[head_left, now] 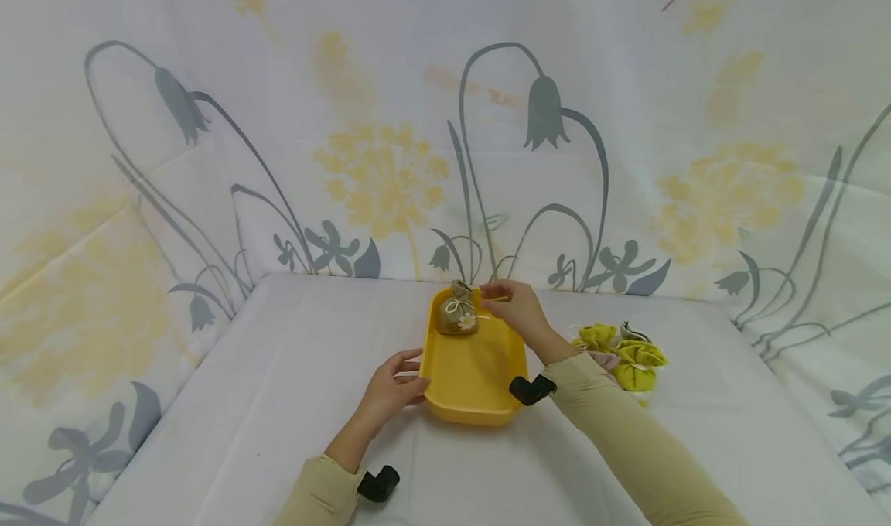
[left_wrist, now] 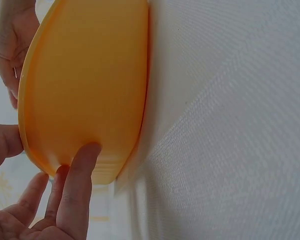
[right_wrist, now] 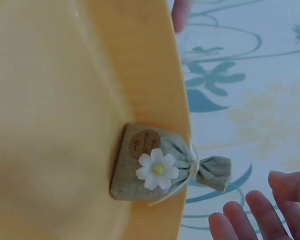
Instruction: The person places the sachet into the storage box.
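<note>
A grey-green linen sachet (head_left: 457, 317) stands inside a yellow tray (head_left: 473, 371), in its far left corner. The right wrist view shows the sachet (right_wrist: 160, 170) tied at the neck, with a white flower and a round brown label; its top pokes past the rim. My left hand (head_left: 393, 387) touches the tray's left side, fingers extended against the outer wall (left_wrist: 100, 90) in the left wrist view. Over the tray's far right part is my right hand (head_left: 518, 309), holding nothing, its fingers (right_wrist: 235, 220) relaxed and apart from the sachet's tied top.
Several more sachets (head_left: 636, 360), yellow-green, pinkish and grey, lie bunched on the white tablecloth (head_left: 292, 371) to the right of the tray, beside the right forearm. A flower-printed cloth (head_left: 390, 85) hangs behind the table.
</note>
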A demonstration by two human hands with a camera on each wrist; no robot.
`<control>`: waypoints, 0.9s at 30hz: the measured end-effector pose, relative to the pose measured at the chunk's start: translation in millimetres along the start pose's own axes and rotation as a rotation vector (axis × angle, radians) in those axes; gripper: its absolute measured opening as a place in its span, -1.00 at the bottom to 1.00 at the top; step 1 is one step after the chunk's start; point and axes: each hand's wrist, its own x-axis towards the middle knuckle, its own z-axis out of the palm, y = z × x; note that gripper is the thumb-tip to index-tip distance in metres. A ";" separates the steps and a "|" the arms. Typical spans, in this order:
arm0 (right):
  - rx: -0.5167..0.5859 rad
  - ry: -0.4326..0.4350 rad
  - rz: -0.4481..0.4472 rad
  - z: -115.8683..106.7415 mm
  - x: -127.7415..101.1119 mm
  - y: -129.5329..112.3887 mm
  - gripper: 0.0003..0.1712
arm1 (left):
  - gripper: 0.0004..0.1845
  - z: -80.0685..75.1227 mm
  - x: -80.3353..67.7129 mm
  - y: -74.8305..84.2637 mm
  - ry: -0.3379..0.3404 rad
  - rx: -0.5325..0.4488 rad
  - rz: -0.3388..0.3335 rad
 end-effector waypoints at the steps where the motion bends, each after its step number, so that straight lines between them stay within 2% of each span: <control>1: 0.007 -0.001 0.000 -1.1 -3.2 0.4 -0.67 | -0.41 0.1 -0.3 0.2 0.003 0.003 -0.002; 10: 0.036 -0.012 0.002 -11.2 -35.8 3.5 -0.69 | -0.41 0.5 -0.1 0.0 0.015 0.017 -0.009; 23: 0.005 0.049 0.047 -29.6 -76.5 7.2 -0.66 | -0.41 1.0 1.7 -2.1 0.016 0.016 -0.020; 27: -0.006 0.063 0.053 -37.0 -89.3 12.1 -0.66 | -0.42 1.9 -2.6 4.1 0.017 0.020 -0.026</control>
